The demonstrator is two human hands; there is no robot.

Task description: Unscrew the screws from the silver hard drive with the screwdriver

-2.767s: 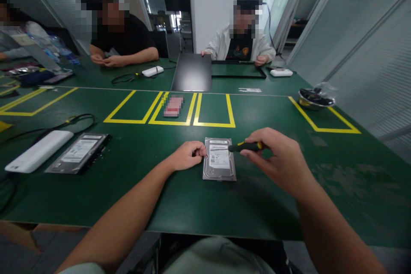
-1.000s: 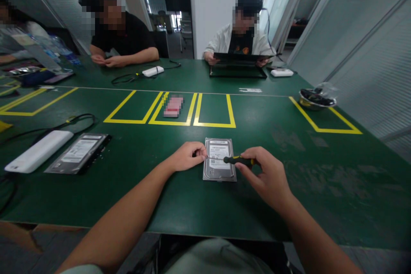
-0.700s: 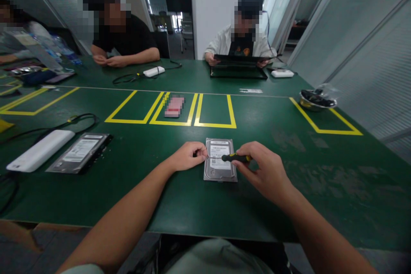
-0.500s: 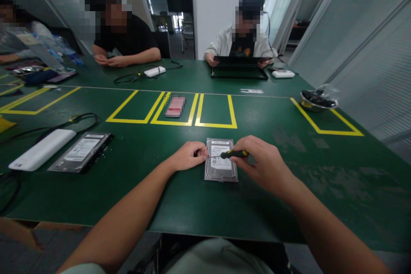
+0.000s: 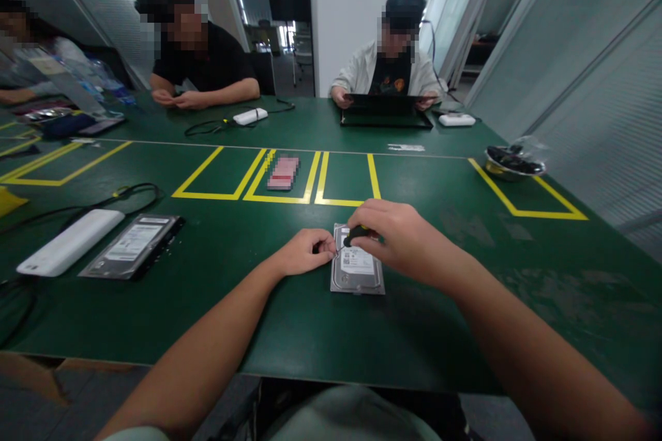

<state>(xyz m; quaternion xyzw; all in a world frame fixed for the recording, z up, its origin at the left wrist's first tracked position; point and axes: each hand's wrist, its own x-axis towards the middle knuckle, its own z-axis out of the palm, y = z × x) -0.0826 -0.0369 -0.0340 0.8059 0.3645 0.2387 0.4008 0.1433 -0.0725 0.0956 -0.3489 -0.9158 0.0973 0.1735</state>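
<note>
A silver hard drive (image 5: 356,281) with a white label lies flat on the green table in front of me. My left hand (image 5: 306,251) is closed, its thumb and fingertips together at the drive's left edge. A dark screwdriver with yellow-green marks (image 5: 358,234) is gripped in my right hand (image 5: 396,238), above the upper part of the drive. Its thin shaft slants down to the left, and the tip is at the left edge beside my left fingertips. My right fingers cover much of the handle.
Another hard drive (image 5: 129,244) lies to the left beside a white power bank (image 5: 69,242) with a black cable. Ahead are yellow tape outlines and a pink phone-like item (image 5: 283,173). A bowl of dark items (image 5: 514,160) stands far right. Several people sit across the table.
My right hand has shifted left and slightly up around the screwdriver, covering more of the handle. The screwdriver now stands more steeply. My left hand and the drive have stayed put.
</note>
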